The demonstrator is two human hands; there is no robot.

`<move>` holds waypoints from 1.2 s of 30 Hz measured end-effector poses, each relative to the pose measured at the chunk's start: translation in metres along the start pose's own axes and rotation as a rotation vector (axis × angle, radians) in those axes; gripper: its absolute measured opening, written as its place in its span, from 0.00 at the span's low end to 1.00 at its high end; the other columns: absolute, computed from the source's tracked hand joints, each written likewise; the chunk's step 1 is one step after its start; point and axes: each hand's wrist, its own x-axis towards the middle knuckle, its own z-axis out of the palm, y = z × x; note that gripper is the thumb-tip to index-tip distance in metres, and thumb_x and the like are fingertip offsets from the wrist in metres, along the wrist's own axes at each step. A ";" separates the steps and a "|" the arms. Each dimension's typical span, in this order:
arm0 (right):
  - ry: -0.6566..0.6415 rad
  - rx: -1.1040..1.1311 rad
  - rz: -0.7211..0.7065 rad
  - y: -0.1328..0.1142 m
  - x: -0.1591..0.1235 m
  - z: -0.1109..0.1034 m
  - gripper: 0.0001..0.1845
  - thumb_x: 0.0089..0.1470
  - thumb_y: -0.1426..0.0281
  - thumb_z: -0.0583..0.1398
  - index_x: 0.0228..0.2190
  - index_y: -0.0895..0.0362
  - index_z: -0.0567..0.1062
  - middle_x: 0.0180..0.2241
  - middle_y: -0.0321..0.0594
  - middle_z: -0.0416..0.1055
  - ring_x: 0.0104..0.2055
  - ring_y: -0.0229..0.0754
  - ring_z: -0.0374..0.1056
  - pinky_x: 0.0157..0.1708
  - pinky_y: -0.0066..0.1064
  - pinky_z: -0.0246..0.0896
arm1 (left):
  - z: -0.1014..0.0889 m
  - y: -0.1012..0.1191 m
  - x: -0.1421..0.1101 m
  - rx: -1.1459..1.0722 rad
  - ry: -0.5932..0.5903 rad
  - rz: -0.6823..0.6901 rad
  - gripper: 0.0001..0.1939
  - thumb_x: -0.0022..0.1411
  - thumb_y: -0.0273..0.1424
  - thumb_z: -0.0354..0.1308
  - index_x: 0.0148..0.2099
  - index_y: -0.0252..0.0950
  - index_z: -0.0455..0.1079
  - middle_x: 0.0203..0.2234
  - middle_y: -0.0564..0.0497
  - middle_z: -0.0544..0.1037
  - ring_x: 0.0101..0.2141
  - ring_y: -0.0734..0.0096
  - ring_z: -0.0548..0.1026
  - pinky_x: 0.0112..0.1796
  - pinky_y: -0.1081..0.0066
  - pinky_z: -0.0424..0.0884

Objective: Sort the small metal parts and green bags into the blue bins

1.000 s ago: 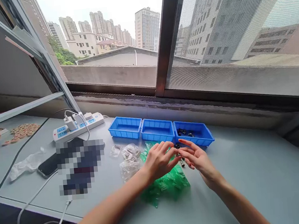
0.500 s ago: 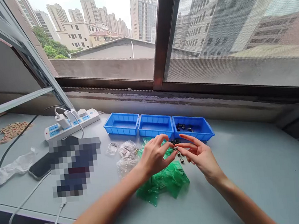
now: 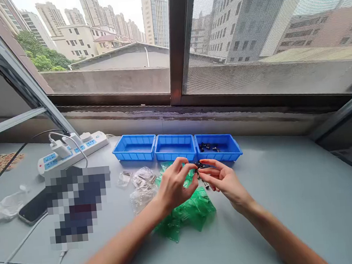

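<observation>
My left hand (image 3: 176, 184) pinches a small dark screw-like part (image 3: 197, 170) between thumb and forefinger. The fingertips of my right hand (image 3: 225, 181) close on the same part from the other side, its upper finger stretched out. What kind of part it is cannot be made out. Below the hands lie green plastic bags (image 3: 191, 213), partly hidden by my left hand. Loose metal screw-like pieces (image 3: 206, 184) lie close to my right fingertips. Clear bags (image 3: 143, 186) of small parts rest left of my left hand.
Behind the hands stand a left blue bin (image 3: 135, 156), a middle blue bin (image 3: 175, 156) and a right blue bin (image 3: 224, 156) holding small dark parts. Leftward are a power strip (image 3: 98, 142), a black phone (image 3: 32, 212), a pixelated object (image 3: 81, 210) and white cables (image 3: 19, 238).
The view has shifted, so the bins and window sit further left in it. Both hands stay together over the green bags, fingertips now closer around the small dark part.
</observation>
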 end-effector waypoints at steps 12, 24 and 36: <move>0.176 0.059 -0.068 -0.005 0.009 -0.007 0.28 0.36 0.47 0.64 0.32 0.58 0.77 0.21 0.34 0.68 0.14 0.27 0.50 0.14 0.26 0.45 | -0.008 -0.016 0.007 0.160 -0.062 -0.028 0.08 0.61 0.33 0.50 0.34 0.36 0.67 0.34 0.50 0.71 0.27 0.74 0.70 0.30 0.71 0.69; 0.287 -0.146 -0.208 -0.008 0.023 -0.038 0.27 0.33 0.48 0.66 0.28 0.58 0.77 0.25 0.40 0.73 0.17 0.32 0.60 0.13 0.27 0.58 | -0.004 -0.016 0.005 0.189 -0.077 0.006 0.06 0.59 0.29 0.50 0.31 0.36 0.67 0.33 0.50 0.70 0.26 0.75 0.68 0.30 0.72 0.67; 0.229 -0.181 -0.223 -0.004 0.030 -0.048 0.29 0.39 0.52 0.65 0.41 0.56 0.75 0.43 0.47 0.73 0.24 0.36 0.69 0.16 0.28 0.65 | -0.002 -0.020 0.004 0.184 -0.083 0.008 0.07 0.60 0.29 0.50 0.31 0.35 0.67 0.33 0.50 0.70 0.25 0.75 0.68 0.28 0.73 0.67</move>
